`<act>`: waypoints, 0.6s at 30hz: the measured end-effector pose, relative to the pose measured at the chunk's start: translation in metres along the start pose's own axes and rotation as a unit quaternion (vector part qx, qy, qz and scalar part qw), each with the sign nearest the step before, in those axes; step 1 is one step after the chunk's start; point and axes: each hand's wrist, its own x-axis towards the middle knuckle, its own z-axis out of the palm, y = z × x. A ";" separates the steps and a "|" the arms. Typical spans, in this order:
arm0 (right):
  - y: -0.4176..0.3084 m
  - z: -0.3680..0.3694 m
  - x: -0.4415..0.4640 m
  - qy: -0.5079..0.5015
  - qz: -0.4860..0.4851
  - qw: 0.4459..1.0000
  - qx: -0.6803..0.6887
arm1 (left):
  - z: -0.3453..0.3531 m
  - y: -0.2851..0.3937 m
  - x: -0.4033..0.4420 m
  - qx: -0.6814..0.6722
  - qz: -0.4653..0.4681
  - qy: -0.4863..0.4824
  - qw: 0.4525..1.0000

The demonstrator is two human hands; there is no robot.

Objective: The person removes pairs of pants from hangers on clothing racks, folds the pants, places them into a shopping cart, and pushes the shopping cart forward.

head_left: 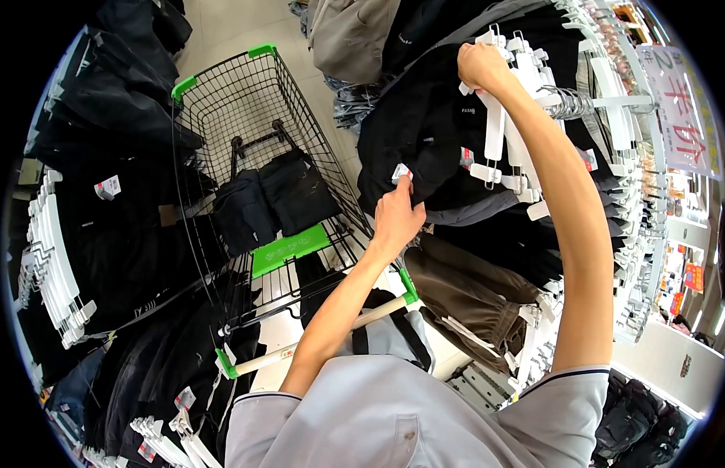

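My left hand (398,220) is closed, with finger and thumb at a small white price tag (400,170) on black trousers (425,117). Higher up on the right, my right hand (484,67) wraps round the top of a white clip hanger (493,129) at the front of the rack. The black trousers hang in a thick bunch beneath it, some with small printed lettering. A red and white tag (466,157) shows between the two hands. My right palm and part of its grip are hidden.
A black wire shopping cart (300,86) with green corners stands at my left, holding folded dark garments (280,195). Beyond it, more dark trousers (136,210) hang on white hangers (52,257). Brown trousers (471,288) hang low on the right, near a price sign (680,109).
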 end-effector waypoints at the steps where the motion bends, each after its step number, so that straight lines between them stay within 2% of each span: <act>1: 0.001 0.000 0.002 0.001 0.006 1.000 0.007 | -0.004 0.000 0.002 -0.001 -0.011 -0.003 1.000; 3: -0.001 -0.002 0.005 -0.005 0.043 0.998 0.042 | -0.012 -0.008 0.006 0.008 -0.026 0.006 1.000; 6: 0.003 -0.004 0.003 0.006 0.028 0.999 0.039 | -0.012 -0.030 0.014 -0.004 -0.033 0.057 0.998; 8: 0.006 0.002 -0.001 0.039 0.011 0.999 0.017 | -0.019 -0.035 0.017 -0.038 -0.086 0.041 0.995; 11: 0.013 0.021 0.001 0.146 -0.033 0.989 0.010 | -0.019 -0.047 0.017 -0.097 -0.134 0.033 0.986; 15: 0.006 0.018 -0.009 0.149 -0.033 0.988 -0.010 | -0.024 -0.029 0.011 -0.140 -0.174 0.035 0.974; 17: -0.008 0.013 -0.029 0.292 -0.075 0.953 0.014 | -0.028 -0.011 0.008 -0.143 -0.123 0.079 0.979; 18: -0.015 0.011 -0.037 0.293 -0.077 0.953 0.016 | -0.033 0.004 0.006 -0.154 -0.115 0.093 0.977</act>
